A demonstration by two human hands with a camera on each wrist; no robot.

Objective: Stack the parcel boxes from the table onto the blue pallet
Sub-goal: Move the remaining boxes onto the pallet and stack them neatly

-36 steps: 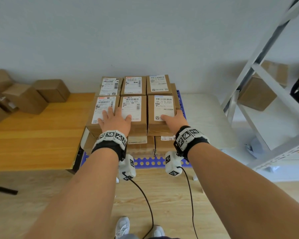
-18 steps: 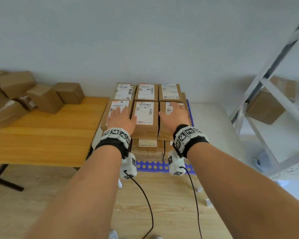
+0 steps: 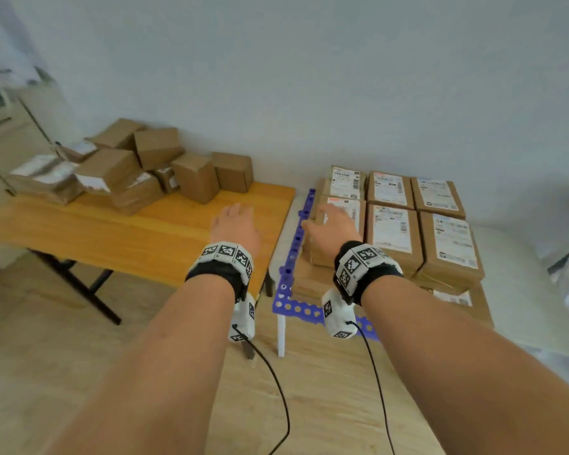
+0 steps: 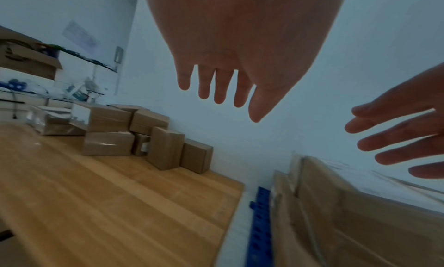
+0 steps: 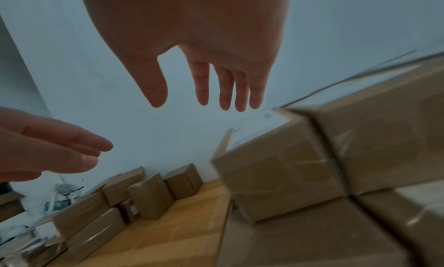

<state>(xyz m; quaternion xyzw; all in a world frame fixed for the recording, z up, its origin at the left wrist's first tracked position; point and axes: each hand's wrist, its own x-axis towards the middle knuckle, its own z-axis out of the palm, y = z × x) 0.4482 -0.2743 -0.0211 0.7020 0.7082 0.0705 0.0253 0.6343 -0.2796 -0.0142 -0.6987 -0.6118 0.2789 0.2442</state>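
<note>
Six labelled boxes (image 3: 393,221) on the top layer of the stack, in two rows of three, labels up; more boxes under them, number not clear. All resting on the blue pallet (image 3: 291,254), its perforated rim visible along the left and near edges of the stack. Pallet just beside the right edge of the wooden table (image 3: 128,238).

About ten loose parcel boxes (image 3: 138,172) heaped at the far left corner of the table against the wall; exact count hard to give, since some overlap. One small box (image 3: 233,171) at the right end of the heap, next to a taller box (image 3: 196,177) standing upright.

Two hands, both empty. Left hand (image 3: 235,226) above the right part of the table, fingers straight and a little spread, holding nothing. Right hand (image 3: 330,229) above the left edge of the stack, near the front-left top box, fingers stretched and apart, thumb out; contact with the box not sure.

Half a second ago: both palms flat on the front row of the stack. Now the left one off the stack and over the table, the right one shifted to the stack's left edge. View turned left, so more of the heap visible.
</note>
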